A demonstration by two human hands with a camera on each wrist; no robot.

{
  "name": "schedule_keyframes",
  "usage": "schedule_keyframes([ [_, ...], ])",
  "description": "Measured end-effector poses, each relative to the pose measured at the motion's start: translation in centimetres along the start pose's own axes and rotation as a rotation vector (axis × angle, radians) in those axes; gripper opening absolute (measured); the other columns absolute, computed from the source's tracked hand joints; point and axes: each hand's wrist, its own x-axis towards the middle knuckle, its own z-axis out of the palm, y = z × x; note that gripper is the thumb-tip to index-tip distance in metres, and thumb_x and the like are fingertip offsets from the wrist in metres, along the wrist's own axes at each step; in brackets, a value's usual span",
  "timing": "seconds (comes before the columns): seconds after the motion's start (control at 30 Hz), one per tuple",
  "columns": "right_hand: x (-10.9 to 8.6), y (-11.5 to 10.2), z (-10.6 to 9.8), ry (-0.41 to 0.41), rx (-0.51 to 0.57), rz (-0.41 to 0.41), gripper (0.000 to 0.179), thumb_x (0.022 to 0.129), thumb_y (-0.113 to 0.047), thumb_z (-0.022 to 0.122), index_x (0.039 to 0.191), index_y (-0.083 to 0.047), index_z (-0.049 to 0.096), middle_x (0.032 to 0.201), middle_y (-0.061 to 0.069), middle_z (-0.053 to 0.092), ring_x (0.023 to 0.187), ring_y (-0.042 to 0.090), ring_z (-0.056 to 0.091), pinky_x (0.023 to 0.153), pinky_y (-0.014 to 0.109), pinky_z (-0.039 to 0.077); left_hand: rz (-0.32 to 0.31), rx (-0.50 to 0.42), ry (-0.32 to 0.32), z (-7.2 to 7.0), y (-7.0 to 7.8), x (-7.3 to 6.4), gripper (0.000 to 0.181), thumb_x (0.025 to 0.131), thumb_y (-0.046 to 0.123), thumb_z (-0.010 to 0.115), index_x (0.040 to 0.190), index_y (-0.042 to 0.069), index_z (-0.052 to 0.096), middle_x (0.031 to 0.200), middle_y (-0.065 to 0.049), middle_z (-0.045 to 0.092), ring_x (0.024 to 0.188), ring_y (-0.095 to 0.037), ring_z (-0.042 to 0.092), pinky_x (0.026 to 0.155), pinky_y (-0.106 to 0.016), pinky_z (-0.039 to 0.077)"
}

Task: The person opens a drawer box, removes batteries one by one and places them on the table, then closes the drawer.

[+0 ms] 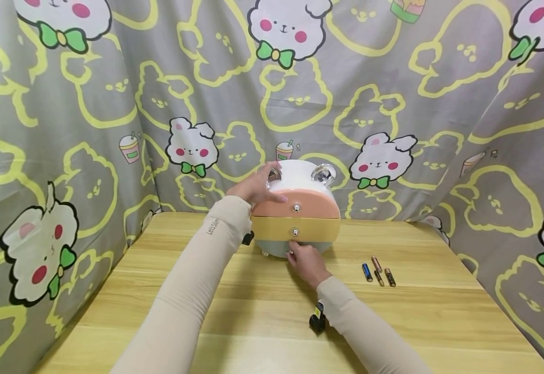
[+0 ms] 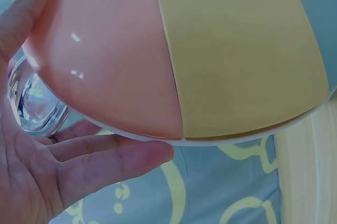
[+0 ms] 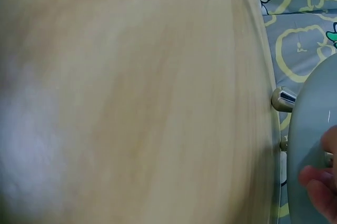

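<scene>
Two hands on drawer box (image 1: pixel 295 218) | left hand (image 1: pixel 258 188) flat on top | right hand (image 1: pixel 306 261) pinching bottom knob

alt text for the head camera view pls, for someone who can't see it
A person's left hand rests on the top of a small rounded drawer box with pink, yellow and pale blue drawers, while the right hand touches the bottom drawer. Four batteries lie to its right on the wooden table.

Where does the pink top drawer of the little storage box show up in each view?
Head: pink drawer at centre, under the left hand.
Left wrist: pink drawer fills the upper left, beside the yellow drawer.
Right wrist: not in view.
Shared landmark: the wooden table, also in the right wrist view.
</scene>
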Motion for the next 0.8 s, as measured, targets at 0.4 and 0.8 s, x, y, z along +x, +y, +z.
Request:
schedule_keyframes([
  [0.4, -0.1, 0.2, -0.5, -0.037, -0.242, -0.184, 0.022, 0.080, -0.011, 0.075, 0.089, -0.013, 0.055, 0.049, 0.002, 0.047, 0.040, 0.023, 0.052, 0.033, 0.037, 0.041, -0.002, -0.008, -0.006, 0.4, 0.0, 0.0, 0.094, 0.077, 0.037, 0.083, 0.149, 0.026, 0.024, 0.149, -0.011, 0.035, 0.131, -0.029, 0.040, 0.107, -0.043, 0.035],
  [0.8, 0.9, 0.1, -1.0, -0.033, -0.320, -0.330, 0.017, 0.078, 0.002, 0.063, 0.090, -0.009, 0.056, 0.050, 0.002, 0.052, 0.040, 0.019, 0.054, 0.035, 0.034, 0.045, 0.003, 0.018, 0.001, 0.2, 0.0, 0.1, 0.095, 0.077, 0.038, 0.082, 0.149, 0.025, 0.023, 0.150, -0.011, 0.033, 0.133, -0.029, 0.038, 0.108, -0.043, 0.034],
])
